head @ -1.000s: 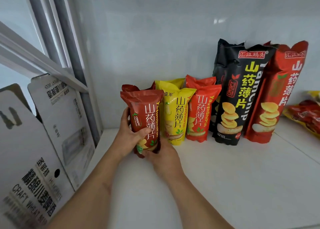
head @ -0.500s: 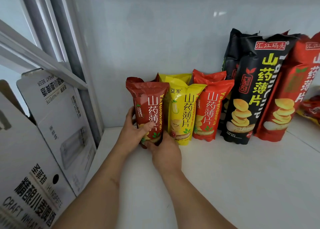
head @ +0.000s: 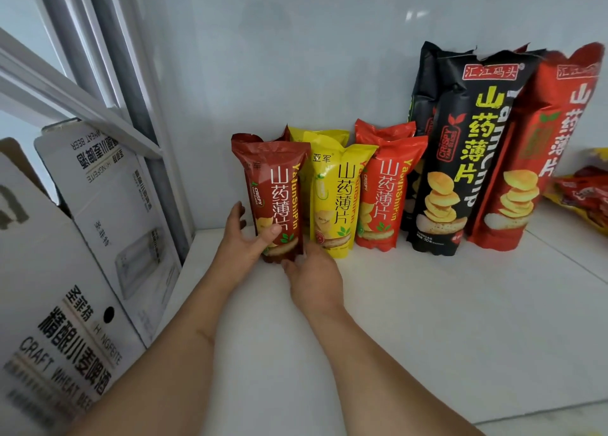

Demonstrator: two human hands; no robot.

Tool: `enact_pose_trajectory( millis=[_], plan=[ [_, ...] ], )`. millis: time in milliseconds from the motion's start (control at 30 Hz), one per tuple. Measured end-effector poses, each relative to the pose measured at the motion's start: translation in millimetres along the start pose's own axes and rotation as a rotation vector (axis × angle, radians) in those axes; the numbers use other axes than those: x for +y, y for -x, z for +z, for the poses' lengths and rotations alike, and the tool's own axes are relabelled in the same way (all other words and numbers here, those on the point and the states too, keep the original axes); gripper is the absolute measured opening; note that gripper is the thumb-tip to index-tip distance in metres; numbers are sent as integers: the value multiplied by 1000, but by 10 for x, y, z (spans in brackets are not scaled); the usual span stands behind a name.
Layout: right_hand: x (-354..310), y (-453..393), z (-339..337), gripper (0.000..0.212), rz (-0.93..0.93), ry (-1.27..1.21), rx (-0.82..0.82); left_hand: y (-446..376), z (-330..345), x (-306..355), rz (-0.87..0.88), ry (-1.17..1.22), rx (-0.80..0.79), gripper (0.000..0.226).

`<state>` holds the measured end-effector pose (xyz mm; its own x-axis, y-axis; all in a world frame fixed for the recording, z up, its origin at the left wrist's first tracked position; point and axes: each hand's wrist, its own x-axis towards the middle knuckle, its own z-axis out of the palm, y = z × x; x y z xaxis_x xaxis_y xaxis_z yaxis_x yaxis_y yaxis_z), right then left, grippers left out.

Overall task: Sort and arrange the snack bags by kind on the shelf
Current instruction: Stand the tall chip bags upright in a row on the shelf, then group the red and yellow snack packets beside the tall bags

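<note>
Hidden or cut off: behind your dark red bag (head: 274,198) a second one of the same colour shows only as a top corner; the yellow bag (head: 335,202) and the small bright red bag (head: 383,192) likewise each have a twin behind them, seen only at the top. The tall red bag (head: 539,159) runs off the right edge, and the loose packets (head: 585,195) beyond it are too blurred to read.
Fingers out of sight: those of your right hand (head: 314,279) tuck under the bag's foot, so you cannot tell how far they curl.
Long axis: the dark red bag stands upright, long side vertical, printed face towards you, sealed top up.
Position: it sits at the left end of the row on the white shelf (head: 427,320), touching the yellow bag; the tall black bag (head: 460,159) stands further right.
Grip, left: your left hand (head: 245,238) wraps the bag's lower left edge, thumb pressed on its front, fingers behind.
Grip, right: your right hand touches the bottom edge from below and in front.
Bag against grip: most of the bag rises above both hands.
Beside you: white beer cartons (head: 98,225) lean at the left.
</note>
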<state>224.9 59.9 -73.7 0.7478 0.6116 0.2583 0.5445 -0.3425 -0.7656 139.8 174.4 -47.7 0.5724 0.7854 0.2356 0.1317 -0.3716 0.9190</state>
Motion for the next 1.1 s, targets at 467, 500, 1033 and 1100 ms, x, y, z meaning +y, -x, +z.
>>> enact_pose_trajectory(
  millis=[467, 500, 1033, 1100],
  plan=[
    [582, 554, -1268, 32, -303, 685, -126, 1026, 779, 370, 733, -1089, 116, 43],
    [625, 600, -1371, 32, -307, 711, -125, 1041, 881, 377, 788, -1116, 106, 41],
    [1488, 981, -3183, 34, -116, 993, 59, 1206, 2538, 1141, 1185, -880, -17, 37],
    [1653, 978, -3416, 34, -85, 979, 83, 1240, 2825, 1234, 1187, -844, -62, 36]
  ],
)
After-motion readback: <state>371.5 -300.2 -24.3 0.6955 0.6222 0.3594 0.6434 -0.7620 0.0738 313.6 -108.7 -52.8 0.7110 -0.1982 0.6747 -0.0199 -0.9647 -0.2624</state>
